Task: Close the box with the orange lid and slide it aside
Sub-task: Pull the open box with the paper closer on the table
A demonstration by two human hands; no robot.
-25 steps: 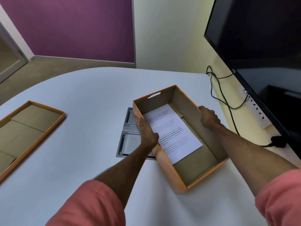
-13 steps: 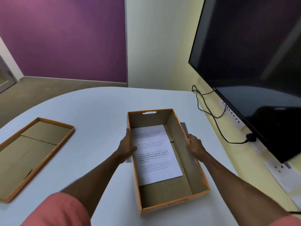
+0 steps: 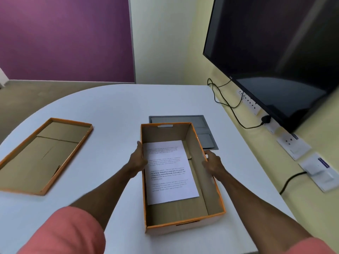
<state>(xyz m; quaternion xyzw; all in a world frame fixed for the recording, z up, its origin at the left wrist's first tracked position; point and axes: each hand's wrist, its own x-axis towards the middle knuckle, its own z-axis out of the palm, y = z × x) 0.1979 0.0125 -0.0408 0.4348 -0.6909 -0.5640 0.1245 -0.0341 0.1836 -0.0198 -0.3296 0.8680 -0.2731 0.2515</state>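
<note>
Sitting open in the middle of the worktop (image 3: 113, 107), the box (image 3: 183, 224) has its long side running away from the person, orange rim all round and a printed sheet of paper (image 3: 168, 173) lying flat on its floor. Both hands are on it: the left hand (image 3: 137, 162) pressed against the outside of the left wall with its fingers (image 3: 139, 145) curled along the rim, the right hand (image 3: 212, 164) cupped on the right wall — a two-sided clamp, neither hand gripping anything else. That hold looks meant to square the box up and steady it, so the lid can drop straight on. And the lid (image 3: 44, 156)? Well apart to the left, lying upside down, brown inside facing up, orange edge showing — not yet touched. Just behind the box, a grey hatch (image 3: 205, 131) is set into the worktop, partly hidden by the far right corner. Off to the right, a black cable (image 3: 229, 105) trails along the wall under a dark screen (image 3: 275, 61), clear of it all. So closing hasn't begun; one hand must let go and fetch that lid.
</note>
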